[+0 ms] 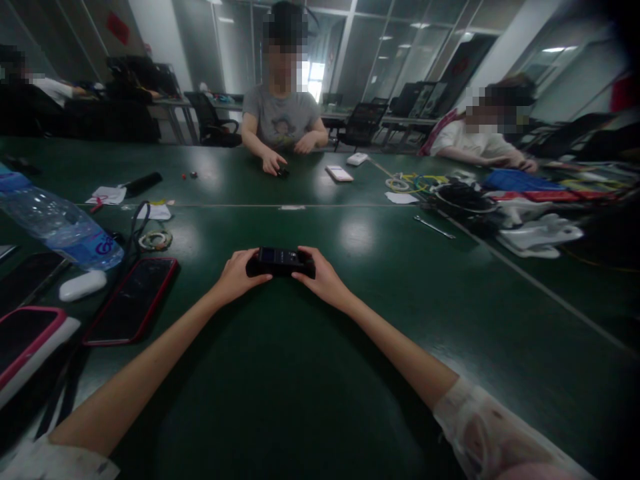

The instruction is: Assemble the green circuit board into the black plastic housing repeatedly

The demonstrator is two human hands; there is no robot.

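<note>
A black handheld device (281, 261) with a small lit screen is held level at the middle of the green table (280, 373). My left hand (237, 275) grips its left end, thumb along the near side and fingers behind. At the other end, my right hand (324, 277) holds it the same way, thumb toward me. Its exact kind is too dark to make out, and both ends are partly covered by my hands. Whether its underside touches the tabletop, I cannot tell.
To the left lie a red-edged phone (133, 300), a white earbud case (83, 285), a tilted water bottle (60, 220) and a tape roll (155, 240). A wrench (434, 227) and tangled cables (465, 197) are on the right. Across the table sits a person (283, 113) touching a small black object.
</note>
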